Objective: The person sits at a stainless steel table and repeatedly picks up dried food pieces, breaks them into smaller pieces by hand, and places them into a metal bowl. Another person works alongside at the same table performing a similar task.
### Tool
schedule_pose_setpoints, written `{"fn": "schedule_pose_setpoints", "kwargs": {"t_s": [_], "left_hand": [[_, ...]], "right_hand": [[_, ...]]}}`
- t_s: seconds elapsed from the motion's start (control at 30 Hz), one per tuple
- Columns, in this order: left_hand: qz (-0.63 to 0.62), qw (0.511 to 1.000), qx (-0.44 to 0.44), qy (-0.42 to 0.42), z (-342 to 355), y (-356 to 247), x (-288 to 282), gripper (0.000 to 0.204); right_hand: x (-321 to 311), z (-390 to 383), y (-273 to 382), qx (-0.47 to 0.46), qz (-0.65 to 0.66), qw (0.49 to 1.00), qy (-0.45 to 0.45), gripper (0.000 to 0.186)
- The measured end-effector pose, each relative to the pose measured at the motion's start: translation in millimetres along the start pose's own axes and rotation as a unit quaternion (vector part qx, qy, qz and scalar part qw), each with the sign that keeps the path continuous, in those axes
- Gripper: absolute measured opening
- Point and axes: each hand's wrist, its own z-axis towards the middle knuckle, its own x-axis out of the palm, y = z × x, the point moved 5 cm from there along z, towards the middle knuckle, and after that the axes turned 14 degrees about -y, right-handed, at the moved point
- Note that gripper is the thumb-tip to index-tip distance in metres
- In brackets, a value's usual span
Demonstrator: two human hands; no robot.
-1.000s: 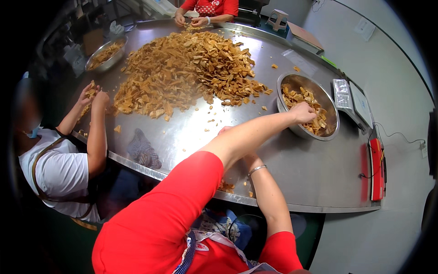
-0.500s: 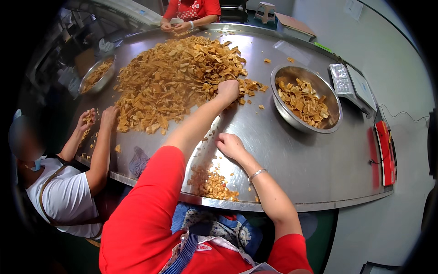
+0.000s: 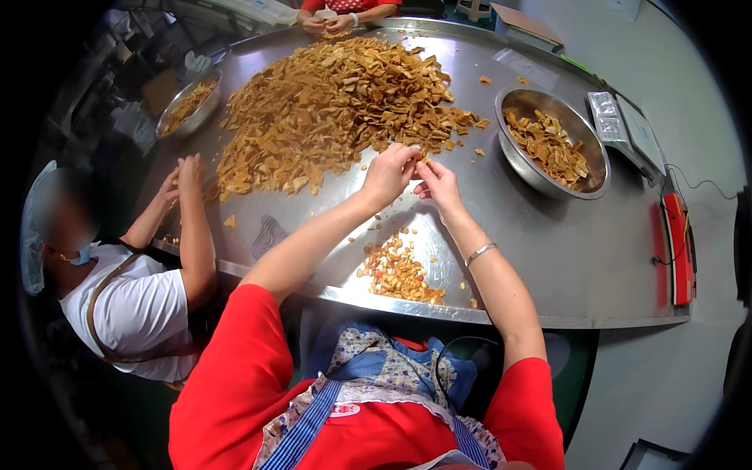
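Note:
My left hand (image 3: 388, 177) and my right hand (image 3: 440, 190) meet at the near right edge of a big heap of brown, dry, chip-like food pieces (image 3: 313, 117). Both hands are closed, fingertips pinched around a small brown chip (image 3: 424, 157), mostly hidden by the fingers. Below my hands, along the table's near edge, lies a small pile of loose yellowish-tan bits that look like peanuts (image 3: 399, 274), a few of them reddish. To the right of my hands stands a steel bowl (image 3: 513, 160) partly filled with the same brown chips.
A steel table (image 3: 548, 266) carries everything. A second bowl (image 3: 196, 117) of chips stands at left, near a co-worker in white (image 3: 137, 301); another in red (image 3: 345, 9) works across the table. A scale (image 3: 638, 137) sits at far right. A grey-purple cloth (image 3: 269, 235) lies near the front edge.
My left hand has drawn back from the heap's edge, and my right hand has come up to meet it at a chip. The view has shifted slightly. The co-worker at left has brought both hands together.

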Motion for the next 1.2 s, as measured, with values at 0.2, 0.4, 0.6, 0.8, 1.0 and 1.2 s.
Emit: {"fn": "schedule_pose_setpoints", "kwargs": {"t_s": [0.2,0.4,0.6,0.8,1.0,1.2], "left_hand": [[0.021,0.998,-0.047,-0.025,-27,14,-34,0.026],[-0.34,0.805,-0.458,0.165,-46,49,-14,0.026],[-0.496,0.685,-0.507,0.164,-59,47,-5,0.018],[-0.576,0.585,-0.552,0.144,-63,40,-8,0.013],[-0.463,0.697,-0.537,0.11,-68,46,-3,0.009],[-0.476,0.717,-0.501,0.095,-61,41,-9,0.012]], "right_hand": [[29,-23,3,-0.084,-0.108,0.989,0.049,0.017],[28,-28,-2,-0.055,-0.103,0.989,0.094,0.017],[18,-18,-18,0.09,0.041,0.984,0.148,0.018],[17,-27,-15,0.012,-0.071,0.994,0.087,0.014],[28,-53,28,-0.447,-0.374,0.812,-0.037,0.017],[30,-53,21,-0.35,-0.329,0.876,-0.036,0.019]]}}
